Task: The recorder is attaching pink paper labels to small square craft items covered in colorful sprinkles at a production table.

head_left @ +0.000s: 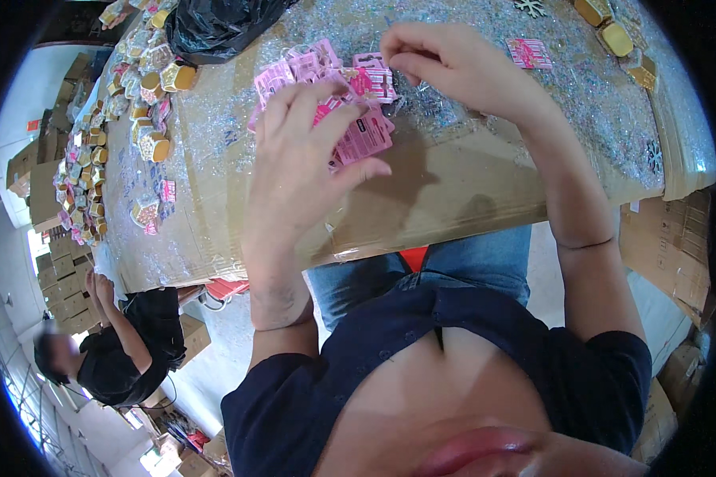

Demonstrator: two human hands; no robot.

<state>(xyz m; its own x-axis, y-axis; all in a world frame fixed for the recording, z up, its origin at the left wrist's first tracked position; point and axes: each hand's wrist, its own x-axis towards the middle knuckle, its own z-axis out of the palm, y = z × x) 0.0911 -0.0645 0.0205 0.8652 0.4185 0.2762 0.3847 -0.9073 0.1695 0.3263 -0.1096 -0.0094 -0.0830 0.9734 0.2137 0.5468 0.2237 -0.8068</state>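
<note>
A pile of small pink printed cards [364,137] lies on the cardboard-covered table [453,171]. My left hand [298,159] rests over the pile, its fingers spread across the cards and the thumb held apart. Just right of the pile, my right hand [453,67] hovers with fingers curled and drawn together. Whatever its fingertips may hold is hidden. A single pink striped card [529,53] lies apart, beyond the right wrist.
Gold-based ornaments [155,147] spread along the left side, with more gold pieces [616,38] at the far right. A black plastic bag [219,28] sits at the back. Glittery bits and a white snowflake [531,8] lie on the table. Another person [127,358] sits at left.
</note>
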